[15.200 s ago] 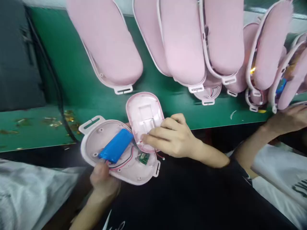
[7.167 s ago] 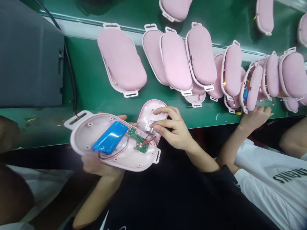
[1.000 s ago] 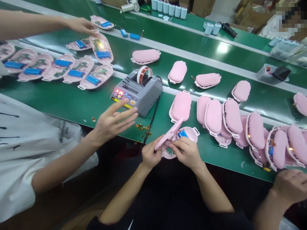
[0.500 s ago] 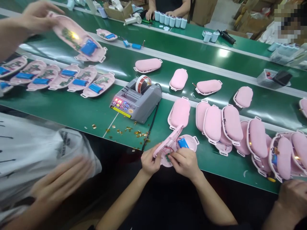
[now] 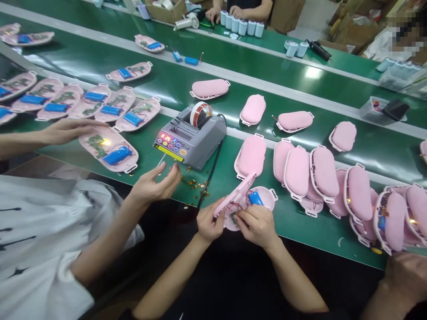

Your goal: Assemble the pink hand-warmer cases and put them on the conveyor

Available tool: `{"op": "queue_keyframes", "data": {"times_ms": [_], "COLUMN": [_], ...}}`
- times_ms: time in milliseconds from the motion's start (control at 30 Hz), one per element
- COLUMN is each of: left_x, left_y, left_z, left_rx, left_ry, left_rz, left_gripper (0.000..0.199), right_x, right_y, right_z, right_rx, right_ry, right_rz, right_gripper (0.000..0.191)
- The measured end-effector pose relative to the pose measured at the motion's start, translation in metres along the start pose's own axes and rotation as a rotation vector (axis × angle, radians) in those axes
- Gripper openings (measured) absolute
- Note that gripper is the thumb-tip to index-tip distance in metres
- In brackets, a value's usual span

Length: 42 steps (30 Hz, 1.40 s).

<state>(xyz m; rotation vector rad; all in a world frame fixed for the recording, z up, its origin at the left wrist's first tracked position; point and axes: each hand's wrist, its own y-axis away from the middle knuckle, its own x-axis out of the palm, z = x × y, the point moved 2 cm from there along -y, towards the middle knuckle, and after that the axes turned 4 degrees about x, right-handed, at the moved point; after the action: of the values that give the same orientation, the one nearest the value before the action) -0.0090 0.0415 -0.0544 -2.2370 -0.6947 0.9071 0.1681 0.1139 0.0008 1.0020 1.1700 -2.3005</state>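
Note:
At the near edge of the green bench, my left hand [image 5: 211, 222] is closed on a pink plastic shell [image 5: 236, 193], holding it tilted up on its side. Below and to its right lies the matching half shell [image 5: 267, 198], with a blue battery pack [image 5: 255, 198] and thin red wires inside. My right hand [image 5: 258, 224] reaches into this half with thumb and forefinger pinched at a small green circuit board [image 5: 233, 217]. The fingertips cover most of the board, so what exactly they grip is hard to see. Just behind stands a closed pink case [image 5: 251, 155].
A grey tape dispenser [image 5: 191, 138] with its black cable stands left, gold tape scraps [image 5: 196, 184] before it. Closed pink cases [image 5: 296, 171] overlap along the right. A co-worker's hand [image 5: 155, 184] reaches in from the left beside an open shell [image 5: 108, 149] with a lit board.
The co-worker on the left has lowered the lit open shell to the bench and brought the other hand up near the tape dispenser. My hands stay in place.

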Motion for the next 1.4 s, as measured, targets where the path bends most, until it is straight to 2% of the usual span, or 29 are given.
{"op": "queue_keyframes", "data": {"times_ms": [1400], "left_x": [0.0018], "left_y": [0.0003], "left_z": [-0.0018], "left_rx": [0.004], "left_ry": [0.025], "left_rz": [-0.022], "left_gripper": [0.028], "right_x": [-0.0002], "right_y": [-0.0015], "right_z": [0.0009], "right_rx": [-0.005], "right_ry": [0.014], "right_rz": [0.002], "right_gripper": [0.019]}}
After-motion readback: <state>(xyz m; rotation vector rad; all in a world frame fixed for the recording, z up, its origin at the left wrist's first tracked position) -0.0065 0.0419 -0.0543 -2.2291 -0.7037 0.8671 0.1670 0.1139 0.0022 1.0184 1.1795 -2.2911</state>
